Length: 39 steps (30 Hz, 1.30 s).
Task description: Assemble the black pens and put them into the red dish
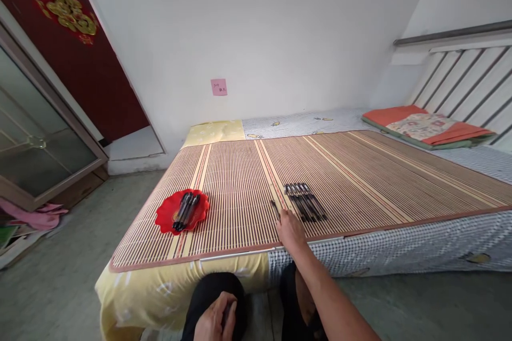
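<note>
My right hand (291, 230) is closed around the lower part of a dark pen (274, 208), whose upper end sticks out past the fingers over the bamboo mat (240, 186). Just right of that hand, several black pens (306, 202) lie side by side in a slanting row. Off to the left stands a red scalloped plate (163, 218) holding several more black pens (186, 212) in a small bunch. My left hand (216, 317) rests on my knee with its fingers curled in, and I see nothing held in it.
The mat lies on a bed with a yellow and checked sheet (384, 250). Folded orange bedding (430, 125) sits at the back right by white rails (468, 80). A pink note (218, 87) sticks to the wall. A glass-panelled door (38, 117) stands at left.
</note>
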### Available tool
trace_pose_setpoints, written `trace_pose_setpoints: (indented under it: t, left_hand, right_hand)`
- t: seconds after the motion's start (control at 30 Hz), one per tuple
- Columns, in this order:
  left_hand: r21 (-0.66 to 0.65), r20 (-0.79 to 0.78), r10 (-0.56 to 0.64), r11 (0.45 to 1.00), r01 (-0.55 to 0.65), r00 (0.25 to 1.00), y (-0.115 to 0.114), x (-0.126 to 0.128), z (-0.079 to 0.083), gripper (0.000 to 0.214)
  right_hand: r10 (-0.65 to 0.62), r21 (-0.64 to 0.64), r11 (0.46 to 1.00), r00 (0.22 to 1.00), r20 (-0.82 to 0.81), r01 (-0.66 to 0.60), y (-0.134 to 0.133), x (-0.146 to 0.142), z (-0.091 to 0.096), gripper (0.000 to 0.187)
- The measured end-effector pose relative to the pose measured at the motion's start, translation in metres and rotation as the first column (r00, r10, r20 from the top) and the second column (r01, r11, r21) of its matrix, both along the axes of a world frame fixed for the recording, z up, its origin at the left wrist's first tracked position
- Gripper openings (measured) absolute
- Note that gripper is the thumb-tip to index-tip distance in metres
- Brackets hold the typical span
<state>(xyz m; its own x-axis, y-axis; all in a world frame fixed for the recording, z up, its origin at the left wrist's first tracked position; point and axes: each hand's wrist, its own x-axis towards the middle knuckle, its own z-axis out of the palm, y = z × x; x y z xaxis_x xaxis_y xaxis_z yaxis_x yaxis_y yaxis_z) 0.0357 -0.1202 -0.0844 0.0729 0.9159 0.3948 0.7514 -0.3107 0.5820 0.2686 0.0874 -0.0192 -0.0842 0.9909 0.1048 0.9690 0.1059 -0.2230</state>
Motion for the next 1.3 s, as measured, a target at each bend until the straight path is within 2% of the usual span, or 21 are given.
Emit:
trace_pose_setpoints:
  t: [0.17, 0.37, 0.57, 0.73, 0.83, 0.9, 0.97, 1.03, 1.07, 1.13, 1.23, 1.3]
  left_hand:
    - [-0.039, 0.009, 0.026, 0.999, -0.026, 1.000, -0.001, 0.003, 0.004, 0.019]
    - [-0.052, 0.006, 0.023, 0.998, -0.023, 1.000, -0.003, 0.004, 0.007, 0.017]
    - [-0.042, 0.010, 0.039, 0.998, -0.038, 0.999, -0.003, 0.006, 0.009, 0.016]
    - [-0.067, 0.031, 0.049, 0.997, -0.047, 0.998, -0.004, 0.007, 0.008, 0.018]
    - [-0.118, 0.102, 0.060, 0.992, -0.047, 0.993, -0.004, 0.011, 0.017, 0.023]
    - [-0.182, 0.191, 0.074, 0.982, -0.038, 0.979, 0.002, 0.018, 0.030, 0.029]
    - [-0.256, 0.311, 0.101, 0.966, -0.019, 0.945, 0.017, 0.027, 0.047, 0.034]
    - [-0.296, 0.473, 0.130, 0.955, 0.018, 0.871, 0.042, 0.039, 0.066, 0.036]
    - [-0.296, 0.573, 0.150, 0.954, 0.034, 0.805, 0.057, 0.046, 0.075, 0.037]
    - [-0.305, 0.767, 0.199, 0.949, 0.074, 0.609, 0.089, 0.059, 0.090, 0.046]
    - [-0.294, 0.825, 0.203, 0.951, 0.095, 0.527, 0.129, 0.074, 0.101, 0.053]
    - [-0.283, 0.848, 0.206, 0.955, 0.087, 0.489, 0.142, 0.081, 0.103, 0.050]
  right_hand:
    - [-0.002, -0.026, 1.000, 1.000, -0.006, 0.002, 0.006, -0.010, 0.006, 0.027]
    - [-0.023, -0.030, 0.999, 0.999, -0.030, 0.022, 0.011, -0.008, 0.013, 0.029]
    - [-0.027, -0.036, 0.999, 0.997, -0.067, 0.025, 0.012, -0.006, 0.006, 0.031]
    - [-0.048, -0.038, 0.998, 0.986, -0.159, 0.043, 0.017, -0.005, 0.003, 0.030]
    - [-0.058, -0.046, 0.998, 0.965, -0.255, 0.047, 0.019, -0.001, 0.003, 0.026]
    - [-0.042, -0.050, 0.998, 0.937, -0.347, 0.026, 0.017, 0.002, 0.006, 0.021]
    - [0.005, -0.035, 0.999, 0.889, -0.459, -0.024, 0.012, 0.002, 0.010, 0.019]
    - [0.080, 0.003, 0.995, 0.819, -0.569, -0.095, 0.001, -0.003, 0.016, 0.021]
    - [0.120, 0.029, 0.991, 0.779, -0.615, -0.130, -0.005, -0.006, 0.020, 0.022]
    - [0.196, 0.086, 0.978, 0.706, -0.680, -0.189, -0.020, -0.016, 0.027, 0.023]
    - [0.274, 0.181, 0.961, 0.652, -0.707, -0.208, -0.042, -0.030, 0.034, 0.018]
    - [0.301, 0.240, 0.953, 0.650, -0.697, -0.185, -0.053, -0.036, 0.037, 0.014]
